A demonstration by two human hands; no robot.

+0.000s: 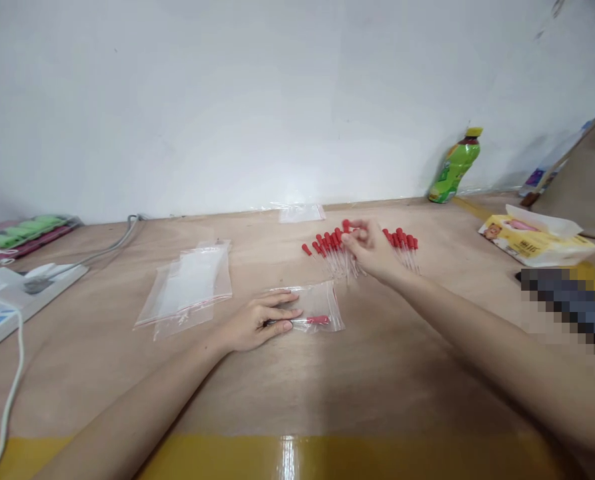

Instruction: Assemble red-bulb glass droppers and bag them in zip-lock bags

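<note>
My left hand (260,321) lies flat with its fingers spread, resting on a clear zip bag (325,301). Inside that bag is a dropper with a red rubber bulb (318,320); its glass end runs under my fingers. Over a row of red-bulbed droppers (333,241), my right hand (371,248) is closed in a pinch on one dropper (346,225) by its red bulb. My hand hides the middle of the row, and more droppers (402,241) show to its right.
Left of my hands lies a stack of clear zip bags (190,287), and another bag (301,213) lies by the wall. A power strip (27,293) with cables is far left. On the right stand a green bottle (455,167) and a tissue pack (537,240), near a blurred dark object (572,300).
</note>
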